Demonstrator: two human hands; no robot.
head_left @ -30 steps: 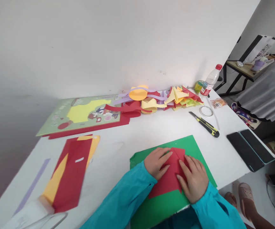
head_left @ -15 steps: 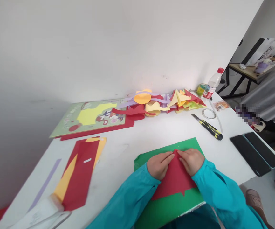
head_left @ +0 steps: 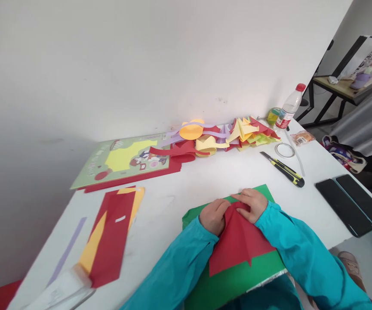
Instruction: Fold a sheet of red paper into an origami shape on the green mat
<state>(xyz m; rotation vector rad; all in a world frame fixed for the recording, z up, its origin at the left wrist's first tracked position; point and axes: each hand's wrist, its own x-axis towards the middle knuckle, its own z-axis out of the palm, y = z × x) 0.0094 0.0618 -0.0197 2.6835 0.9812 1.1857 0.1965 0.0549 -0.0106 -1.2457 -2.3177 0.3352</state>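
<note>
A folded sheet of red paper (head_left: 237,245) lies over a green board (head_left: 218,286) at the table's front edge. My left hand (head_left: 213,216) is closed on the paper's upper left part, with its fingertips tucked out of sight. At the top of the same paper, my right hand (head_left: 250,204) pinches it between thumb and bent fingers, while the index finger points left towards my left hand. A crease runs down the middle of the paper, and its lower edge spreads out with a small point hanging down.
To the right lie a utility knife (head_left: 282,169), a roll of tape (head_left: 284,150) and a black phone (head_left: 343,207). Folded paper pieces (head_left: 244,131) line the wall beside a bottle (head_left: 290,107). Red paper strips (head_left: 113,237) and a green picture pad (head_left: 108,165) are at left.
The red paper's lower part has opened wider, its right side spreading outward. My right hand has shifted up and left, its index finger now extended. My left hand has curled more tightly.
</note>
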